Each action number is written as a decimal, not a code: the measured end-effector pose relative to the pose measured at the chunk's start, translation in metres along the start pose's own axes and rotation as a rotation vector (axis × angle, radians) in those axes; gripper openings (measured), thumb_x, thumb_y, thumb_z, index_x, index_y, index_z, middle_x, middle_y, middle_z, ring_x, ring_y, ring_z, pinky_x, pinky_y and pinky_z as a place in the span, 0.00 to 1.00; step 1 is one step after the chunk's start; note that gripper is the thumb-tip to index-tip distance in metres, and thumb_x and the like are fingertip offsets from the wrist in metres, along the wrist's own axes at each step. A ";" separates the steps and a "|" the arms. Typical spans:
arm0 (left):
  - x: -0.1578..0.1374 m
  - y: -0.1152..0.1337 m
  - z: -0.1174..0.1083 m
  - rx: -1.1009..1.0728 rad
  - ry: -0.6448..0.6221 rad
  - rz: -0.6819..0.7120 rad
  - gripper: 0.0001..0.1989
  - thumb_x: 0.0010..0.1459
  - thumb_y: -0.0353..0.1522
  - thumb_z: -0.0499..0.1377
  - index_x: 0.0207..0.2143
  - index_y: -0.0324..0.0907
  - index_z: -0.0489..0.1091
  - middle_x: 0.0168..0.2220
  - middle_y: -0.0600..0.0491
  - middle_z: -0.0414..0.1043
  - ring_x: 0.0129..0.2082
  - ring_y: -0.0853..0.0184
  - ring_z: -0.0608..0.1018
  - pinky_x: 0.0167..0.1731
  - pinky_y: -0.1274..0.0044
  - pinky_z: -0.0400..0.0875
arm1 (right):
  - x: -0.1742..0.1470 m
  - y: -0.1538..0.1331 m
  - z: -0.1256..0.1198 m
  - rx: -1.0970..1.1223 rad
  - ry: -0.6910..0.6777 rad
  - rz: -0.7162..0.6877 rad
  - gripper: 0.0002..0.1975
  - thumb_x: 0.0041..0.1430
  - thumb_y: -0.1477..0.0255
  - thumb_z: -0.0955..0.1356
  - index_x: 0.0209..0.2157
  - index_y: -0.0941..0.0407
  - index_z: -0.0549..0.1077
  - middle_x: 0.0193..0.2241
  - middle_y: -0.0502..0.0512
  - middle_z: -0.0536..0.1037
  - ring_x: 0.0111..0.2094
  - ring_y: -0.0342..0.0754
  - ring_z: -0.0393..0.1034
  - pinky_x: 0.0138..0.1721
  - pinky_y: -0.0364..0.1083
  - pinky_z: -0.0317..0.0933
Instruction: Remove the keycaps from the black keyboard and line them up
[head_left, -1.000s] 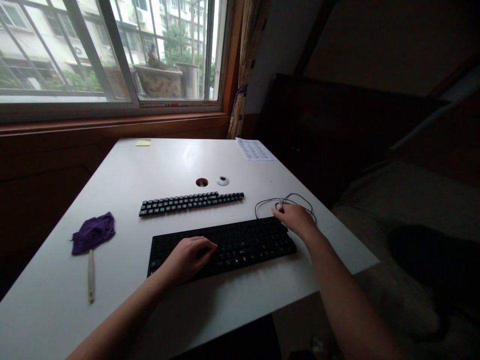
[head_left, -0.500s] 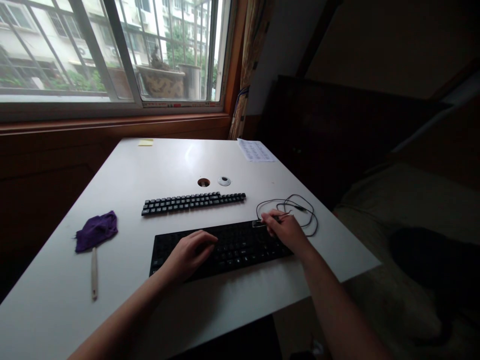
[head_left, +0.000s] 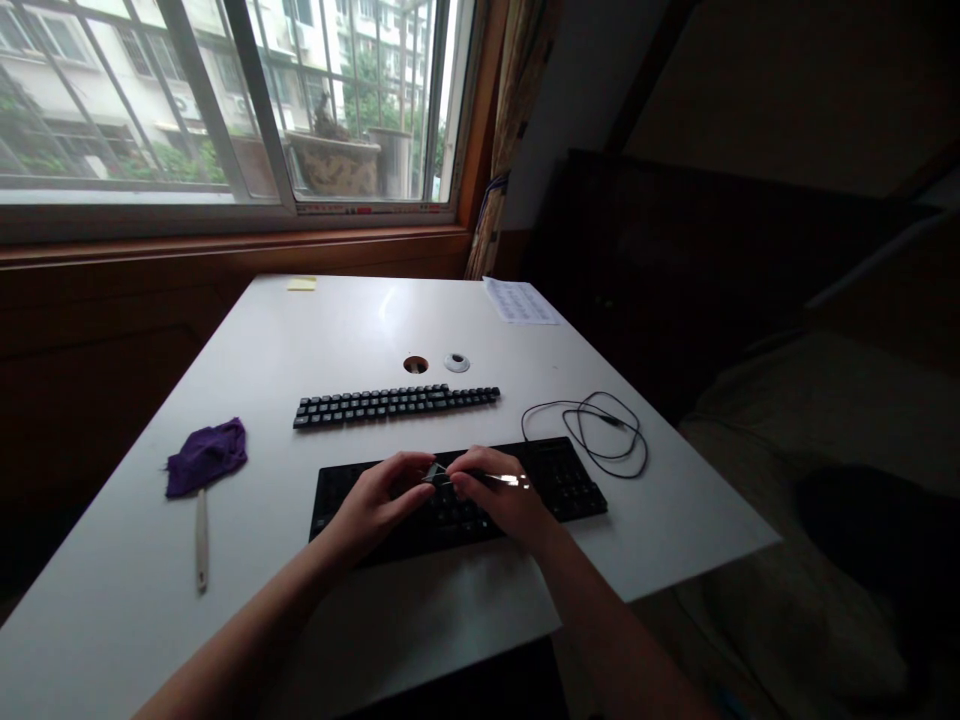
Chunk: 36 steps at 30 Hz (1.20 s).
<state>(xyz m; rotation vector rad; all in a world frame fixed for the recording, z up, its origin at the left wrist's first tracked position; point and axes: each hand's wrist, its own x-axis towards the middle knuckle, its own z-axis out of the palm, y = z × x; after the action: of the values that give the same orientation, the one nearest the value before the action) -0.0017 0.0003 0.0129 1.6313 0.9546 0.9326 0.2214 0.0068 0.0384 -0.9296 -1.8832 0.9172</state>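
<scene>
In the head view a black keyboard (head_left: 566, 475) lies on the white table (head_left: 247, 350). Over its middle, my left hand (head_left: 394, 490) pinches a small dark keycap (head_left: 433, 473) between thumb and fingers. My right hand (head_left: 510, 500) is closed on a shiny wire keycap puller (head_left: 514, 481), whose thin wires reach to the keycap. Behind the keyboard, many loose black keycaps (head_left: 394, 402) are lined up in rows. My hands hide part of the keyboard's keys.
A coiled black cable (head_left: 609, 455) lies to the right. On the left is a purple cloth duster (head_left: 206, 458) with a pale handle (head_left: 201, 540). Farther back are a table hole (head_left: 415, 365), its round cover (head_left: 457, 362), a printed sheet (head_left: 523, 301) and yellow sticky notes (head_left: 301, 284).
My right hand has moved left from the keyboard's upper right to meet my left hand over the middle. A keycap now shows between them. The view has shifted slightly.
</scene>
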 end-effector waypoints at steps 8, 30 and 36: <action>0.001 0.001 -0.001 -0.153 0.005 -0.065 0.22 0.55 0.37 0.66 0.50 0.40 0.69 0.46 0.46 0.76 0.46 0.60 0.78 0.50 0.65 0.72 | -0.004 0.006 0.005 0.050 0.062 -0.047 0.06 0.59 0.68 0.72 0.39 0.51 0.79 0.34 0.52 0.76 0.36 0.46 0.72 0.40 0.47 0.66; 0.000 -0.004 0.001 -0.138 0.053 -0.017 0.23 0.55 0.35 0.65 0.52 0.42 0.65 0.47 0.46 0.75 0.48 0.60 0.77 0.51 0.64 0.72 | -0.010 0.015 0.021 -0.009 0.174 -0.086 0.09 0.59 0.69 0.72 0.42 0.48 0.80 0.33 0.52 0.77 0.36 0.47 0.73 0.39 0.47 0.68; -0.001 -0.003 0.000 -0.260 0.019 0.001 0.25 0.58 0.33 0.64 0.56 0.45 0.62 0.51 0.46 0.71 0.46 0.63 0.77 0.47 0.69 0.73 | -0.015 0.013 0.023 -0.053 0.166 -0.174 0.12 0.60 0.73 0.70 0.46 0.47 0.78 0.37 0.54 0.77 0.39 0.49 0.73 0.42 0.49 0.69</action>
<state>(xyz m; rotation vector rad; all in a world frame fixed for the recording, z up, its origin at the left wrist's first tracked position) -0.0029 0.0002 0.0099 1.4051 0.8081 1.0292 0.2102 -0.0057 0.0126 -0.8310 -1.8209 0.6693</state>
